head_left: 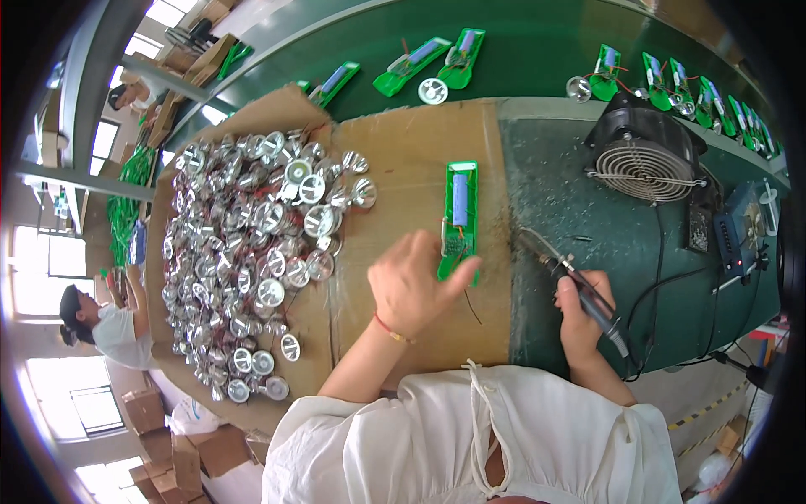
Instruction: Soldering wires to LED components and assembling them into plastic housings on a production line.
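A green plastic housing lies upright on the cardboard in front of me, with a blue cylindrical battery, a small circuit board and thin wires in it. Over its lower left edge is my left hand, thumb spread apart toward the housing's narrow end; the other fingertips are partly hidden, and nothing shows in the hand. Right of the cardboard, my right hand is wrapped round a soldering iron, its tip pointing up and left over the green mat, apart from the housing.
Many silvery reflector cups are heaped on cardboard at left. A black fan and a blue soldering station with cables stand at right. Green housings line the far belt. Co-workers sit at far left.
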A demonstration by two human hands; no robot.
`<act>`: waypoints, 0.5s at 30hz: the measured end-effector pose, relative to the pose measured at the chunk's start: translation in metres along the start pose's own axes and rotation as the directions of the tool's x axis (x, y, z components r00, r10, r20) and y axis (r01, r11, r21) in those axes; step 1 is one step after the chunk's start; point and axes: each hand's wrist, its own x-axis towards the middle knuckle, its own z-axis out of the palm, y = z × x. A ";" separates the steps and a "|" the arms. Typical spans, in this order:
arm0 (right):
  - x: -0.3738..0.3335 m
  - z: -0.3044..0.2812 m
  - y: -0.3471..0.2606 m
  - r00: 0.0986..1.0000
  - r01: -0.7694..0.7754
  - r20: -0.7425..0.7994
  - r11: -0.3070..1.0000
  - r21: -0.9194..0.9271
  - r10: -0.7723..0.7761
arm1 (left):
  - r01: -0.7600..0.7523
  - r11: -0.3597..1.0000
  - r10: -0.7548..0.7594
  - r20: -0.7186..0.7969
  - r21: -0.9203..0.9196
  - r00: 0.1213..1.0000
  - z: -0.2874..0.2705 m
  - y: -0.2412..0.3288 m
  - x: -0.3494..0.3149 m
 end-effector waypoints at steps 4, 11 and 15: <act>-0.001 0.003 0.003 0.998 0.056 -0.030 0.998 0.026 -0.056 | 0.153 0.969 -0.087 -0.311 0.193 0.946 -0.017 -0.050 0.034; -0.005 0.004 0.004 0.998 0.048 -0.039 0.999 -0.007 -0.048 | 0.370 0.776 -0.273 -0.257 0.511 0.927 -0.029 -0.097 0.093; -0.005 0.005 0.004 0.997 0.074 -0.026 0.997 0.003 -0.074 | 0.430 0.754 -0.466 -0.058 0.497 0.883 -0.015 -0.121 0.131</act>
